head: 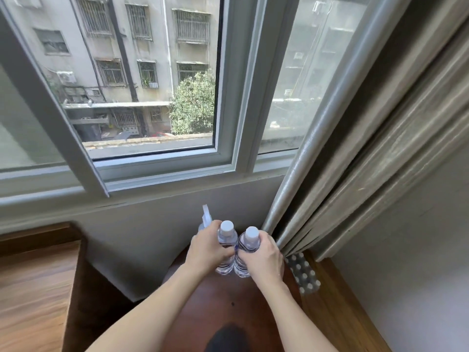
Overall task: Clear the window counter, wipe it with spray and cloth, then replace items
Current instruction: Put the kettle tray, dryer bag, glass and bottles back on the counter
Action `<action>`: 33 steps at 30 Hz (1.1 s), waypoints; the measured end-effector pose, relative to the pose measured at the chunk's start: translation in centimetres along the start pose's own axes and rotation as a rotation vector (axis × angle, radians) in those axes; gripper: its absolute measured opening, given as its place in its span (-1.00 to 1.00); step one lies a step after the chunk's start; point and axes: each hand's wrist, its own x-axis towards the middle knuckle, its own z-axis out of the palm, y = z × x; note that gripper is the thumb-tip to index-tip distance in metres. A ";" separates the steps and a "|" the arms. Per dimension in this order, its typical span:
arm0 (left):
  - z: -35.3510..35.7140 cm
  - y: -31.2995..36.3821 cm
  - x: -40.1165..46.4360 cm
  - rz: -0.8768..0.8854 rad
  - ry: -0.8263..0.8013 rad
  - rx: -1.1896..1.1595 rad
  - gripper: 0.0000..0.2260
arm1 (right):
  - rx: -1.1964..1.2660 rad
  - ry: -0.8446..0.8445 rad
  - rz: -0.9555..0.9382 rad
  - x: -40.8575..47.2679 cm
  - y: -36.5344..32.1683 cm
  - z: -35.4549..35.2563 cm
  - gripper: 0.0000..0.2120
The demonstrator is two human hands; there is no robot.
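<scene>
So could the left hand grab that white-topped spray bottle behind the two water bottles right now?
Probably not yet: the left hand grips a clear plastic water bottle, so it isn't free, though the white-topped spray bottle stands just behind its fingers with nothing between.

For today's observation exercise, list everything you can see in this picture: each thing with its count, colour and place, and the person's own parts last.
water bottles: two, clear with white caps, upright side by side over the round table, one in each hand.
spray bottle: one, pale with white nozzle, behind the left-hand bottle, mostly hidden.
round table: one, dark reddish wood, below the window.
pack of bottles: one, clear wrap showing white caps, on the floor at the curtain's foot.
curtain: one, grey-beige, right of the window.
window: one, grey frame, facing a building and a tree.
wooden counter: one, brown, at left.
hands: left and right, each gripping one bottle.
</scene>
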 end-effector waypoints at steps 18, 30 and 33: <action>-20.8 -9.2 -13.3 -0.012 0.345 -0.016 -0.52 | 0.021 -0.077 -0.315 -15.4 -16.9 6.2 -0.52; -35.5 -19.7 -22.0 -0.037 0.540 0.011 -0.47 | 0.081 -0.129 -0.486 -26.6 -29.8 14.7 -0.51; -38.2 -22.2 -23.6 -0.080 0.571 0.009 -0.48 | 0.083 -0.171 -0.521 -28.6 -32.4 16.9 -0.53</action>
